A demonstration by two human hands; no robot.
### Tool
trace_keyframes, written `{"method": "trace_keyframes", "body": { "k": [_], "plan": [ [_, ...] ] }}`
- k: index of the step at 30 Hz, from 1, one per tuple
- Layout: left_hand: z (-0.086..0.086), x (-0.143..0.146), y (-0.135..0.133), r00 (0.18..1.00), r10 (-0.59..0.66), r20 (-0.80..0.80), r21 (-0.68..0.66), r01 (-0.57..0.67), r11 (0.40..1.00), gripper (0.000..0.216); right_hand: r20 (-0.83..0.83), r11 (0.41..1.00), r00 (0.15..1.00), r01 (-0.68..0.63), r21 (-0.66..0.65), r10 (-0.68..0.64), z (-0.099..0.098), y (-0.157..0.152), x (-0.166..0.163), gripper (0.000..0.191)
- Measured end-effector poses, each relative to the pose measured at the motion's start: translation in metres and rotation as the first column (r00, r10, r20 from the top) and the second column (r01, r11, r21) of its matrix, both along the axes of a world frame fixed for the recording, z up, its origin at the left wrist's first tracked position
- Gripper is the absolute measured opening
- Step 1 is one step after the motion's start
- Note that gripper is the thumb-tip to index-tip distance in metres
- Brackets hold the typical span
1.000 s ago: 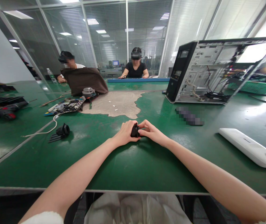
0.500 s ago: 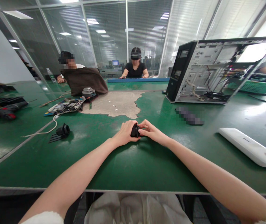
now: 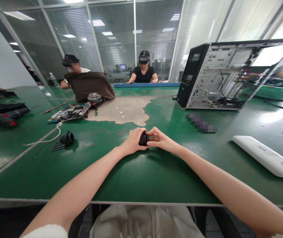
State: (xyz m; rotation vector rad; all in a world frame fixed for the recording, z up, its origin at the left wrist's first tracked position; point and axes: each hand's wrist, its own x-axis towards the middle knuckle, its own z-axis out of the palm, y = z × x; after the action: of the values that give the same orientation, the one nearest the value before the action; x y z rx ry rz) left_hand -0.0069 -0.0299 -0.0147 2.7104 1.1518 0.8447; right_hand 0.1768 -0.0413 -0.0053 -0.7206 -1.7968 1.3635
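A small black part (image 3: 143, 139) sits between my two hands just above the green table (image 3: 141, 178). My left hand (image 3: 133, 141) is curled round its left side. My right hand (image 3: 160, 140) pinches its right side with thumb and fingers. Most of the part is hidden by my fingers. A similar black part (image 3: 67, 138) with a comb-like piece and a white cable lies on the table to the left.
An open computer case (image 3: 221, 77) stands at the back right. A white flat device (image 3: 265, 155) lies at the right. A circuit board (image 3: 69, 112) and tools lie at the left. Two people sit at the far side, behind a brown cloth (image 3: 89, 85).
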Motion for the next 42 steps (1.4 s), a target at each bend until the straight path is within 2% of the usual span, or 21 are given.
{"method": "trace_keyframes", "body": {
  "k": [4, 9, 12, 17, 23, 28, 30, 34, 36, 42],
  "plan": [
    [-0.0001, 0.0005, 0.0004, 1.0, -0.002, 0.01, 0.001, 0.002, 1.0, 0.056, 0.031, 0.994, 0.994, 0.107, 0.033, -0.108, 0.003, -0.0036, -0.0043, 0.018],
    [0.0003, 0.0005, 0.0005, 1.0, -0.011, 0.016, 0.0, 0.011, 1.0, 0.057, 0.056, 0.984, 0.982, 0.18, 0.004, -0.18, -0.001, -0.001, -0.0075, 0.023],
    [0.0004, 0.0002, 0.0001, 1.0, -0.016, 0.022, 0.002, 0.016, 1.0, 0.057, 0.057, 0.988, 0.987, 0.153, -0.003, -0.153, -0.0021, 0.0012, -0.0052, 0.025],
    [0.0005, -0.0002, -0.0001, 1.0, -0.01, 0.014, -0.004, 0.01, 1.0, 0.054, -0.013, 1.0, 1.0, 0.013, 0.006, -0.013, 0.0002, 0.001, -0.0007, 0.032],
    [0.0008, 0.0002, 0.0001, 1.0, -0.007, 0.023, -0.016, 0.007, 1.0, 0.055, -0.005, 0.995, 0.995, 0.102, 0.013, -0.102, 0.0015, -0.002, -0.004, 0.022],
    [0.0011, 0.0007, 0.0005, 1.0, -0.01, 0.026, -0.018, 0.011, 1.0, 0.057, 0.023, 0.986, 0.986, 0.166, 0.008, -0.166, -0.0002, -0.0011, -0.0061, 0.028],
    [0.0015, 0.0006, 0.0002, 1.0, -0.009, 0.03, -0.028, 0.01, 1.0, 0.057, 0.04, 0.988, 0.987, 0.155, 0.008, -0.156, -0.0011, -0.0002, -0.0048, 0.03],
    [0.0023, 0.0002, -0.0006, 1.0, -0.006, 0.013, -0.045, 0.007, 0.999, 0.056, 0.017, 0.999, 0.999, 0.029, -0.019, -0.029, -0.0015, 0.0005, -0.0015, 0.036],
    [0.0022, 0.0001, -0.0005, 1.0, -0.001, 0.001, -0.038, 0.001, 0.999, 0.055, -0.001, 1.0, 1.0, 0.008, -0.017, -0.008, -0.0002, -0.0005, -0.001, 0.036],
    [0.0009, 0.0008, 0.0003, 1.0, -0.002, 0.018, -0.021, 0.003, 1.0, 0.056, 0.021, 0.992, 0.992, 0.124, 0.024, -0.125, 0.0028, -0.0049, -0.0058, 0.022]
  ]
}}
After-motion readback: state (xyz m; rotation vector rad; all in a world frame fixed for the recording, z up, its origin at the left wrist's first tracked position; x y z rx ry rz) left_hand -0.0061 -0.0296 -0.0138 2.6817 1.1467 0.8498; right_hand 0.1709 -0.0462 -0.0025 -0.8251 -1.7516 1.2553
